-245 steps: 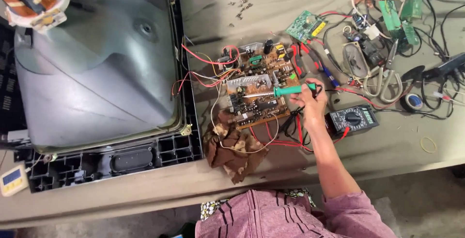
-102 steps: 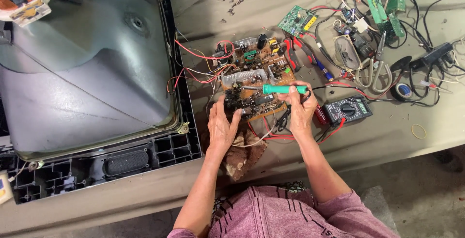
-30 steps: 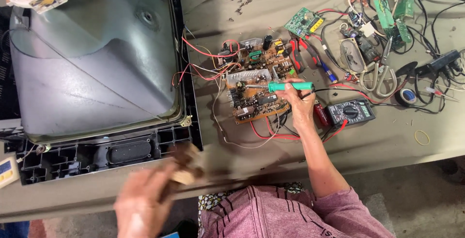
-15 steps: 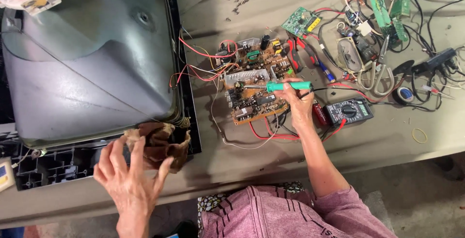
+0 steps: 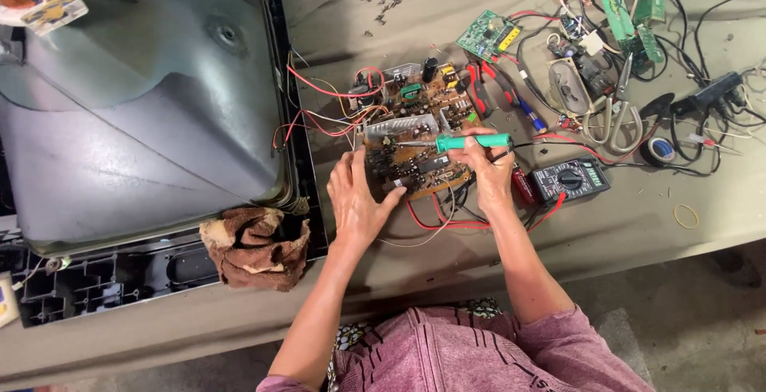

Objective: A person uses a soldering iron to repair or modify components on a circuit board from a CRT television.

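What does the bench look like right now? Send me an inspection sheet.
Surface: grey-green cloth-covered table, small dark bits near the top.
Job's things: brown circuit board; green-handled soldering iron, tip on the board.
Clutter: brown rag on the opened television set; multimeter; scissors; green circuit board.
Grips: left hand flat beside the board, fingers on its edge; right hand holds the iron.
Cables: red wires from board to set; black leads tangled at right.
Surroundings: concrete floor.
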